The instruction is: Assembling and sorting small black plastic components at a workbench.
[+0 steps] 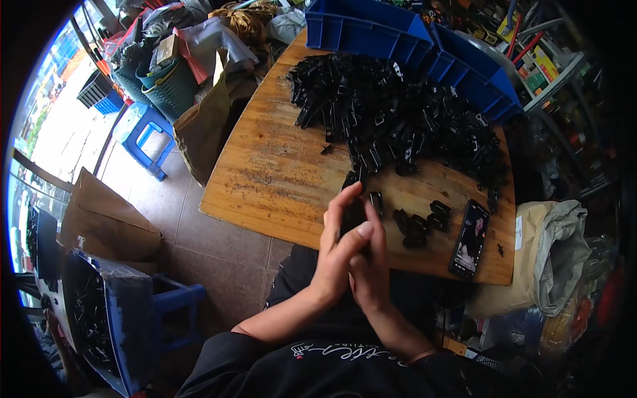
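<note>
Both hands meet above the table's near edge. My left hand (332, 255) is closed, its thumb and index finger curved around a dark piece that looks like a small black plastic part (350, 217). Pressed against it from the other side is my right hand (373, 272), with its fingers bent inward and partly covered. The part's shape is mostly hidden by the fingers. Just beyond the fingertips lie single black plastic parts (376, 204). A large heap of similar black parts (398, 119) covers the far side of the wooden table (265, 179).
A small cluster of black parts (415, 229) and a phone (470, 239) with a lit screen lie right of my hands. Blue bins (368, 33) stand behind the heap. Paper sacks (531, 245) flank the table. A blue stool (146, 136) and a box of black parts (93, 312) are at left.
</note>
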`<state>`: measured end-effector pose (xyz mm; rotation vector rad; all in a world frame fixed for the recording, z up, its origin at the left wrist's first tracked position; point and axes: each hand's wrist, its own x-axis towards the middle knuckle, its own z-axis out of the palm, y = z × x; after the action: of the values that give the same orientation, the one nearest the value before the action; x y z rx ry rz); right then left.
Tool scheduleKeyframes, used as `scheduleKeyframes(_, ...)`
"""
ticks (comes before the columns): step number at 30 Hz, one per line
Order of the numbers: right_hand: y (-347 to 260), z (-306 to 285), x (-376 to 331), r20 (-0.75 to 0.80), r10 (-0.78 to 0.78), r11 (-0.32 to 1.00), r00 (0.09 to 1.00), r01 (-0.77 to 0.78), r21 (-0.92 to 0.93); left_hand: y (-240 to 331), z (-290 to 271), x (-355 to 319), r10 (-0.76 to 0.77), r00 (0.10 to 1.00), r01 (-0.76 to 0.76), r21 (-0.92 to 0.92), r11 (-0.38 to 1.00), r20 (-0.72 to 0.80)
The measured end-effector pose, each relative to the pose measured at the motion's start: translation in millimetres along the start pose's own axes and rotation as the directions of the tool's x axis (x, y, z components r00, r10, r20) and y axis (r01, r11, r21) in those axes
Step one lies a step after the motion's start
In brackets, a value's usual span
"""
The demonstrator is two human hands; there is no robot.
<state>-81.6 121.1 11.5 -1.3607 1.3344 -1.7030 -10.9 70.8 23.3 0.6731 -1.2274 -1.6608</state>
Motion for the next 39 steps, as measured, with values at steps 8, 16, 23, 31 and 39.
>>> scheduleKeyframes(8, 0, -38, 36, 0.086, 0.479, 0.239, 0.874, -0.224, 0.945, 3, 35, 38, 0.319, 0.927, -0.374, 0.481, 0.793, 0.196)
scheduleKeyframes(16, -17, -129, 194, -0.014, 0.505, -0.044, 0.863, 0.042, 0.998, 13, -61, 161, 0.453, 0.873, -0.246, 0.965, 0.086, 0.182)
scheduleKeyframes(23, -76, -240, 368, -0.574, 0.295, 0.908, 0.764, -0.036, 0.418, -43, -75, 181, 0.422, 0.88, -0.26, 0.965, 0.039, 0.22)
scheduleKeyframes(31, -23, -253, 330, -0.092, 0.263, 0.917, 0.96, -0.279, -0.284, -27, -79, 188, 0.411, 0.9, -0.245, 0.948, 0.202, 0.145)
scheduleKeyframes(39, 95, -223, 359, 0.111, 0.154, 0.471, 0.982, 0.026, -0.882, -8, -67, 185, 0.512, 0.859, -0.357, 0.742, 0.568, 0.022)
